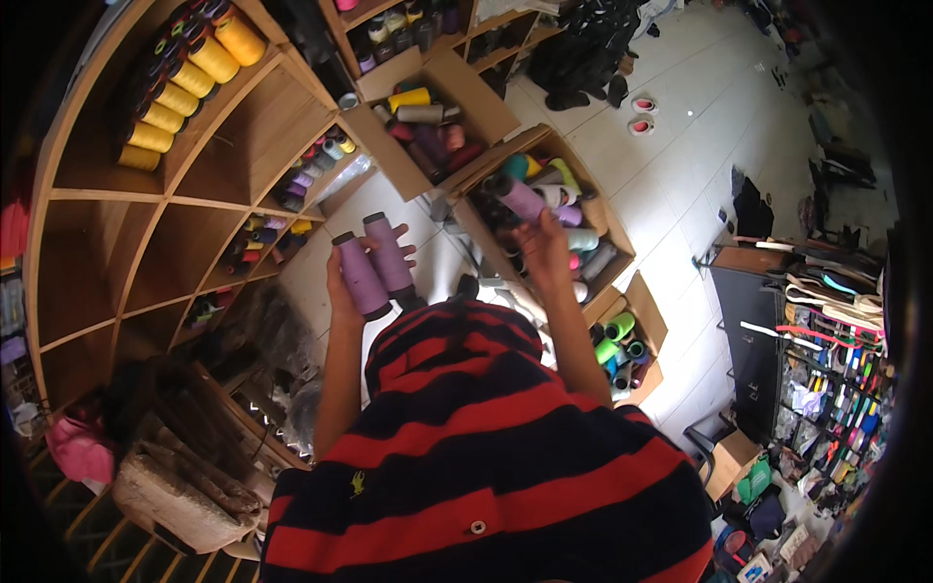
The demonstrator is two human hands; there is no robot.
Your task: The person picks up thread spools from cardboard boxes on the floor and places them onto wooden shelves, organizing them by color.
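Note:
My left hand (pixel 339 291) is closed around two purple thread spools side by side, a nearer purple spool (pixel 362 278) and a farther purple spool (pixel 390 258). Its fingertips show past the farther one. Over an open cardboard box (pixel 610 219) of mixed thread spools, my right hand (pixel 546 251) grips the lower end of another purple spool (pixel 521 198), which is tilted. Teal, white, grey and pink spools lie in the box around that hand. Part of its grip is hidden behind the fingers.
A wooden shelf unit (pixel 160 204) at left holds yellow thread spools (pixel 214 60) and smaller mixed ones. Another open box (pixel 394 141) of spools stands beyond. A smaller box (pixel 653 374) with green spools sits right of my right forearm. A dark cabinet (pixel 753 340) stands farther right.

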